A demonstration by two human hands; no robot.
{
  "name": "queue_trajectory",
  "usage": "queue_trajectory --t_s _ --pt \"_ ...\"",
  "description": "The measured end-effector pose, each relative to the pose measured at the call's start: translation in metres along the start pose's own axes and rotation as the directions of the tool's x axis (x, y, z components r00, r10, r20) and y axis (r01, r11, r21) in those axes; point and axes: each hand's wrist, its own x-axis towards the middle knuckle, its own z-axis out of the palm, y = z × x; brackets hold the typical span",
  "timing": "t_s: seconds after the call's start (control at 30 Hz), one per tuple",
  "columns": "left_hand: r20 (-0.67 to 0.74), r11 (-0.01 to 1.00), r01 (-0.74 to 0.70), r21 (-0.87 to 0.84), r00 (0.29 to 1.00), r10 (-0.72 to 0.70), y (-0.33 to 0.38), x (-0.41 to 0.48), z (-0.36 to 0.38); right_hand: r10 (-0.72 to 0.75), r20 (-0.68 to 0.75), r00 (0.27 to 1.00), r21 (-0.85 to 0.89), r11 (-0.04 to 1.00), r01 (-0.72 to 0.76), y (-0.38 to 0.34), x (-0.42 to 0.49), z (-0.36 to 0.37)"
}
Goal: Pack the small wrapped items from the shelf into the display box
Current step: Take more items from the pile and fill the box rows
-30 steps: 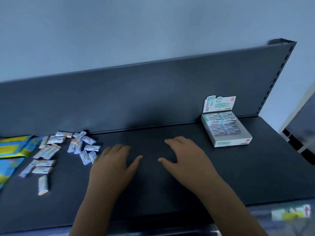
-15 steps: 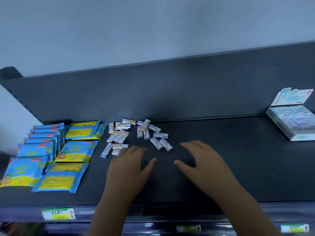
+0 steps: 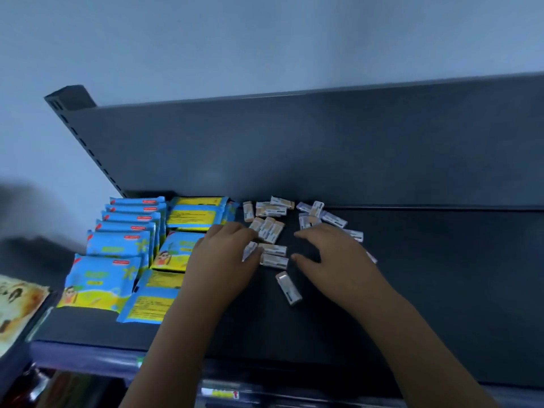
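I've swung left, so the box is out of view off right, and my hands are finally on the packets (image 3: 272, 228) far along the shelf (image 3: 441, 275). Right hand (image 3: 335, 254) is spread over them; left hand (image 3: 226, 257) curls onto one, though I can't tell if it's pinched.

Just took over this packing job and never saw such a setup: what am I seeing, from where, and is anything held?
No machine: a person works bare-handed, filmed by one head-worn camera looking down. The left hand and right hand reach over a dark shelf. Small wrapped items lie scattered around them, one stray item nearer the front. Blue and yellow packets lie at the left. The right hand is spread, holding nothing; the left touches an item, whether pinching it I cannot tell. The display box is out of view.
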Motion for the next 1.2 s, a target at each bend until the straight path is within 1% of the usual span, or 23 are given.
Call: queue_trajectory --t_s 0.13,0.17,0.23,0.3,0.37,0.4,0.47,0.6,0.7,0.8,0.87,0.97,1.1,1.2 --pt "0.103 0.984 -0.177 -0.008 0.979 0.177 -0.024 0.014 0.0 0.102 -0.015 0.995 -0.083 0.991 -0.103 -0.016 0.013 0.023" --pt "0.12 0.978 -0.204 -0.029 0.971 0.206 -0.027 0.017 0.0 0.124 -0.042 0.991 -0.106 0.986 -0.128 -0.016 0.014 0.027" --pt "0.138 0.962 -0.264 -0.068 0.953 0.271 -0.031 0.025 0.002 0.162 -0.151 0.975 -0.166 0.968 -0.187 -0.011 0.015 0.034" --pt "0.141 0.94 -0.325 -0.102 0.931 0.337 -0.028 0.035 0.005 0.226 -0.29 0.93 -0.244 0.922 -0.3 0.003 0.013 0.036" --pt "0.155 0.92 -0.349 -0.179 0.913 0.377 -0.02 0.048 0.009 0.292 -0.388 0.874 -0.298 0.858 -0.419 0.015 0.008 0.035" --pt "0.166 0.905 -0.366 -0.217 0.9 0.403 -0.015 0.055 0.012 0.315 -0.409 0.856 -0.316 0.832 -0.457 0.019 0.005 0.033" --pt "0.179 0.872 -0.418 -0.254 0.866 0.467 -0.004 0.067 0.02 0.348 -0.408 0.844 -0.341 0.799 -0.494 0.023 0.001 0.032" --pt "0.192 0.834 -0.496 -0.243 0.818 0.543 0.015 0.082 0.035 0.39 -0.378 0.84 -0.366 0.77 -0.522 0.022 0.001 0.029" --pt "0.185 0.803 -0.554 -0.222 0.784 0.592 0.023 0.09 0.034 0.38 -0.394 0.837 -0.326 0.794 -0.514 0.021 0.003 0.028" --pt "0.238 0.802 -0.551 -0.231 0.767 0.596 0.029 0.095 0.028 0.419 -0.361 0.833 -0.277 0.805 -0.524 0.021 0.004 0.026" --pt "0.263 0.807 -0.569 -0.162 0.763 0.591 0.032 0.098 0.024 0.432 -0.343 0.834 -0.226 0.824 -0.52 0.021 0.003 0.024" --pt "0.277 0.786 -0.614 -0.07 0.745 0.606 0.036 0.102 0.021 0.442 -0.323 0.837 -0.196 0.834 -0.516 0.021 0.003 0.023" --pt "0.231 0.73 -0.683 -0.001 0.711 0.665 0.034 0.11 0.029 0.397 -0.331 0.856 -0.248 0.839 -0.484 0.026 0.002 0.024" --pt "0.18 0.715 -0.7 0.003 0.703 0.688 0.034 0.114 0.029 0.384 -0.332 0.861 -0.244 0.847 -0.472 0.03 -0.003 0.026"
